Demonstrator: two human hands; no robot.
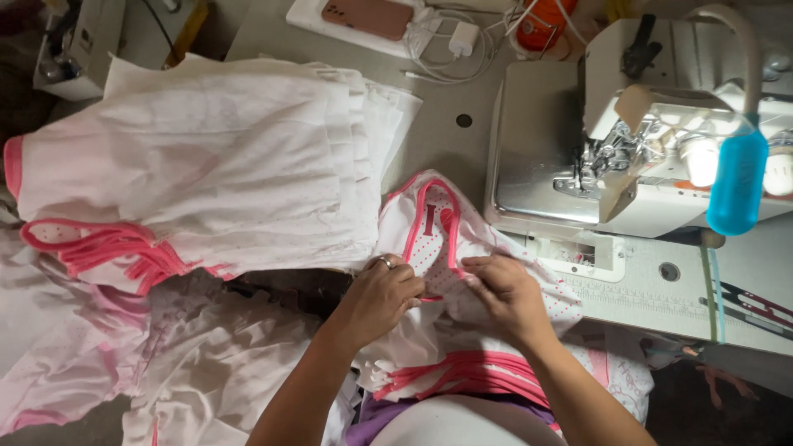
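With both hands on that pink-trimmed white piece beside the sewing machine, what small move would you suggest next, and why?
Probably slide the white garment piece to the right, toward the sewing machine. The left hand and right hand both press on its pink trim near the front, and the piece lies just left of the machine's bed, not yet under the needle area.

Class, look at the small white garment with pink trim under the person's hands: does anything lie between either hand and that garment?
Nothing visible does. The left hand and the right hand both rest directly on the white garment with pink trim, fingers pressing its fabric near the pink edge. The sewing machine stands apart to the right.
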